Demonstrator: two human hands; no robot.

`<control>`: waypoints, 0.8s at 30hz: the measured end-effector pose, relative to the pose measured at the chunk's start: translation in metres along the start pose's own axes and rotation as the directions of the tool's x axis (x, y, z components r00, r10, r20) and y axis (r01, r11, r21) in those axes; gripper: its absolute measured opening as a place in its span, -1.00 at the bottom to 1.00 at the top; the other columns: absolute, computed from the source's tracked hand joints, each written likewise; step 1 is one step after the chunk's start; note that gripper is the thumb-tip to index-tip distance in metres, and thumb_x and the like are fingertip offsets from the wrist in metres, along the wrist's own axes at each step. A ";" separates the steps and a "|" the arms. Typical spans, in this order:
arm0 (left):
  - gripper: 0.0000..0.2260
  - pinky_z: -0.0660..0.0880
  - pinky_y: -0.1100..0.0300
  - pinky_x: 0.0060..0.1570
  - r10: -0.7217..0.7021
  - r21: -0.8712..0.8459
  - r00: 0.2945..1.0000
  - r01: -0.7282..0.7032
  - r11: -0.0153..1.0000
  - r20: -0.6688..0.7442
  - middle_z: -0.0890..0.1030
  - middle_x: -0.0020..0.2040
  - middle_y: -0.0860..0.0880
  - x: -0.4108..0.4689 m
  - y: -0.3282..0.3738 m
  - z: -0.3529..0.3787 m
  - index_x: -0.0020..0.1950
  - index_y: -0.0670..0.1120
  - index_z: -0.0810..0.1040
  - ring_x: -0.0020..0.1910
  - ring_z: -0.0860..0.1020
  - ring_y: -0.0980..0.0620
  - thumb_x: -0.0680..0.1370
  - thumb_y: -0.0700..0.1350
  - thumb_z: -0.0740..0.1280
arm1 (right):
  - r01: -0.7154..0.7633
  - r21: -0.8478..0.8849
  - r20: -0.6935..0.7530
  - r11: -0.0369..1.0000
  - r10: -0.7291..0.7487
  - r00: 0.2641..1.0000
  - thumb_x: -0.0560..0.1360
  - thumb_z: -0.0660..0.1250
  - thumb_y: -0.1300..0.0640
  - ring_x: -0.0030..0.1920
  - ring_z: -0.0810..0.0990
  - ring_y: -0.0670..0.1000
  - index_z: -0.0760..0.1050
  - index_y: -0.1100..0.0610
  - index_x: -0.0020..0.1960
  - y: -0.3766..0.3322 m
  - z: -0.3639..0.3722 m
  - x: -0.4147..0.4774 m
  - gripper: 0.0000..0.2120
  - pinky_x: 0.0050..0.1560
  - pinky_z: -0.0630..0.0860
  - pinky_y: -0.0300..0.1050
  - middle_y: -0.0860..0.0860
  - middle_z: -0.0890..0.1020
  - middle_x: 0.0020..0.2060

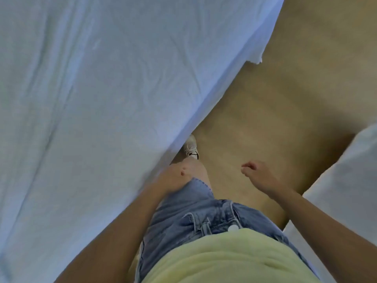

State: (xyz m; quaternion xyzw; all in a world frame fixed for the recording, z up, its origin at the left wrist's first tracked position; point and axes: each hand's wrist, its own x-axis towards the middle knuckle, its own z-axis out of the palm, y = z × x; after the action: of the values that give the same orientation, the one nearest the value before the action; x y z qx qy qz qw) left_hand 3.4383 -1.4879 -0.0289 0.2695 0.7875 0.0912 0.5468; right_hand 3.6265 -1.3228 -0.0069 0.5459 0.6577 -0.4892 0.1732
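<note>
A wrinkled white sheet (98, 103) covers a bed that fills the left of the view, and its edge runs diagonally down to my thigh. My left hand (175, 177) sits right at that edge with its fingers curled. The blur hides whether it holds the fabric. My right hand (258, 175) hangs over the floor, apart from the bed, fingers loosely curled with nothing in them.
A tan floor (275, 103) forms a lane between the bed and a second white-covered piece of furniture (346, 176) at the right. My white shoe (191, 147) stands beside the bed's edge. The sheet's far corner (257, 60) hangs over the floor.
</note>
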 end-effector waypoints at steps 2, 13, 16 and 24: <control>-0.82 0.35 0.20 -0.11 0.016 0.040 0.999 -0.017 0.999 0.035 0.50 -0.19 -0.06 0.033 0.024 -0.025 -0.18 -0.13 0.45 -0.15 0.44 -0.01 0.57 -0.08 0.20 | -0.047 0.060 -0.001 0.997 0.048 0.999 0.56 0.23 0.25 -0.18 0.42 0.01 0.51 0.34 0.09 -0.008 -0.022 0.026 -0.81 -0.34 0.30 -0.32 0.13 0.50 -0.14; -0.66 0.34 0.18 0.04 0.014 0.416 0.990 -0.073 0.907 0.142 0.48 0.23 -0.10 0.242 0.247 -0.215 0.28 -0.16 0.45 0.17 0.46 -0.06 0.58 -0.01 0.22 | -0.164 0.305 -0.146 0.938 0.216 0.965 0.56 0.23 0.14 -0.28 0.45 -0.04 0.50 0.13 -0.02 -0.087 -0.191 0.156 -0.90 -0.30 0.35 -0.20 0.02 0.54 -0.22; -0.81 0.31 0.17 -0.10 0.010 0.438 0.991 -0.067 0.897 0.132 0.46 -0.04 -0.13 0.294 0.317 -0.244 -0.01 -0.21 0.48 -0.09 0.43 -0.06 0.57 -0.08 0.21 | -0.161 0.335 -0.167 0.928 0.227 0.959 0.57 0.21 0.12 -0.26 0.46 -0.02 0.49 0.11 -0.06 -0.095 -0.241 0.195 -0.89 -0.29 0.34 -0.17 0.03 0.55 -0.23; -0.89 0.42 0.13 -0.06 0.044 0.148 0.998 -0.049 0.988 0.035 0.56 -0.09 -0.10 0.375 0.489 -0.214 -0.08 -0.13 0.50 -0.11 0.53 -0.08 0.55 -0.15 0.20 | -0.169 0.279 -0.127 0.945 0.211 0.969 0.55 0.22 0.15 -0.11 0.55 0.13 0.49 0.21 0.03 -0.067 -0.409 0.310 -0.85 -0.23 0.35 -0.13 0.16 0.61 -0.07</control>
State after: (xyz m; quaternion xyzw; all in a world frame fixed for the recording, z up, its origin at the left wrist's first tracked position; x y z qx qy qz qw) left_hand 3.3063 -0.8492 -0.0368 0.3293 0.7767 0.0406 0.5354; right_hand 3.5854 -0.8070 -0.0241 0.6615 0.5416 -0.5103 0.0930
